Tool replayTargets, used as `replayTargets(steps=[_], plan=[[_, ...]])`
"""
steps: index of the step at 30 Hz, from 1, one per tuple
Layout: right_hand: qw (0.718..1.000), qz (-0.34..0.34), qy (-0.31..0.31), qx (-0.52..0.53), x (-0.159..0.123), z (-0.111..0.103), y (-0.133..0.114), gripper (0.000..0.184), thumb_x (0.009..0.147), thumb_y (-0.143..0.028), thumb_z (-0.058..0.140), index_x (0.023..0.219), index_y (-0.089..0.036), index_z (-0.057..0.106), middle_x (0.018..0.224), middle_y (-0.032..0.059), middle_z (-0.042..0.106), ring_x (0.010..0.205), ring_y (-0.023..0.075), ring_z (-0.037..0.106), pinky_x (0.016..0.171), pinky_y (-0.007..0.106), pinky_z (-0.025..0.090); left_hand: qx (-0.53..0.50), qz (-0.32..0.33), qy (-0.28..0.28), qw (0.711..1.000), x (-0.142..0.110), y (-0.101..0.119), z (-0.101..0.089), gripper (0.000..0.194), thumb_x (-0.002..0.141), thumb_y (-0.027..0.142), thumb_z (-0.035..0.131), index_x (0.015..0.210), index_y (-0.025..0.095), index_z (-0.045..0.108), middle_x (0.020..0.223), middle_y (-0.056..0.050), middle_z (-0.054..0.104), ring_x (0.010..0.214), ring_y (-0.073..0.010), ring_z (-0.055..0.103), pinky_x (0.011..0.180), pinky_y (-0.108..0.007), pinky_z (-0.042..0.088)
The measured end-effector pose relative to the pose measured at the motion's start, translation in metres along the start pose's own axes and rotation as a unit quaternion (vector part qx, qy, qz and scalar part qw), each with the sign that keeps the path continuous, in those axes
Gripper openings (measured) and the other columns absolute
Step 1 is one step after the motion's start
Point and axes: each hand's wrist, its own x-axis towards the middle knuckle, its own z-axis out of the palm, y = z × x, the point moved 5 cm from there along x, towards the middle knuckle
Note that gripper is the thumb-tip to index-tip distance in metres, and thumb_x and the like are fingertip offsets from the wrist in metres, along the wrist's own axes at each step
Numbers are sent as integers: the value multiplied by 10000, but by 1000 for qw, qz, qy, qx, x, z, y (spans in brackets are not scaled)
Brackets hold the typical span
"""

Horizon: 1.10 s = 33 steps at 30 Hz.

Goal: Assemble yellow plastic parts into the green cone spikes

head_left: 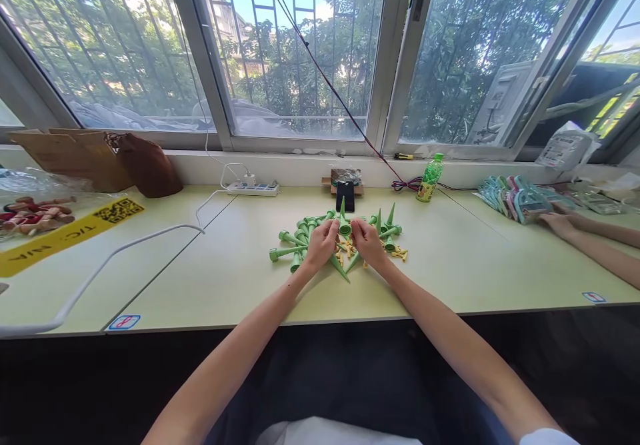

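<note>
You've got one green spike (pixel 345 228) up between your two hands right now, over the middle of the desk (pixel 460 272), wide round end facing you and the pointy end sticking up and away. Your left hand (pixel 323 242) is pinched narrow on its left side and your right hand (pixel 369 240) is pinched narrow on its right side, so both are on the same piece. Can't really make out the fingertips at this size tho.

Loads more green spikes (pixel 296 237) are heaped just left of your left hand, with a smaller bunch, some tips up, just beyond your right one. A couple more poke out toward the near edge between your wrists. The little yellow pieces (pixel 397 253) are scattered under your hands and out to the right.

Far side of the pile there's a black phone (pixel 345 197) leaning at a small cardboard box (pixel 327 182). Green bottle (pixel 430 180) stands to the far right of that, power strip (pixel 255 190) is off to the far left. Way over on the right, another person's arms (pixel 595 232) reach in at some pastel-coloured items (pixel 520 198), well apart from your stuff
</note>
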Motion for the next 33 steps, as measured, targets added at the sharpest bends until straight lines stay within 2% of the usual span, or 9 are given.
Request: replayTargets(steps=[6, 15, 21, 25, 30, 33], plan=[[1000, -12, -12, -16, 0, 0, -5, 440, 970, -568, 404, 693, -227, 375, 588, -41, 394, 525, 117, 344, 493, 244, 293, -61, -28, -49, 997, -1, -1, 6, 486, 906, 630, 470, 701, 190, 467, 578, 19, 492, 474, -113, 515, 448, -240, 398], [1000, 0, -18, -13, 0, -2, -1, 461, 951, -590, 433, 665, -233, 377, 533, -41, 386, 501, 127, 345, 478, 255, 276, -36, 21, -97, 994, -4, 4, 5, 440, 910, 580, 502, 726, 181, 518, 620, 6, 502, 510, -112, 501, 477, -246, 433], [999, 19, -31, -8, 1, -2, -1, 470, 940, -582, 464, 638, -228, 395, 508, -41, 385, 481, 123, 338, 468, 261, 267, 47, 74, -83, 993, -6, 8, 1, 327, 910, 483, 547, 833, 166, 572, 801, -36, 582, 700, -142, 603, 542, -224, 479], [999, 23, -34, -15, 1, -2, -4, 471, 940, -575, 456, 628, -227, 404, 495, -38, 390, 469, 121, 342, 459, 264, 272, 76, 128, -69, 986, -7, 7, 1, 248, 916, 415, 573, 911, 170, 609, 887, -47, 589, 717, -132, 616, 581, -233, 501], [998, 51, -44, 3, 2, -1, 0, 455, 924, -575, 468, 634, -227, 425, 482, -39, 381, 455, 123, 352, 440, 265, 278, 138, 209, -37, 967, -9, 8, 0, 149, 919, 322, 591, 951, 179, 623, 926, -57, 578, 754, -138, 585, 661, -262, 511], [996, 73, -41, 15, 3, -1, 5, 474, 902, -596, 489, 610, -229, 420, 470, -38, 367, 446, 125, 363, 429, 270, 286, 182, 249, -28, 951, -11, 10, 0, 165, 939, 268, 560, 1058, 181, 633, 991, -80, 579, 846, -161, 589, 741, -287, 521]])
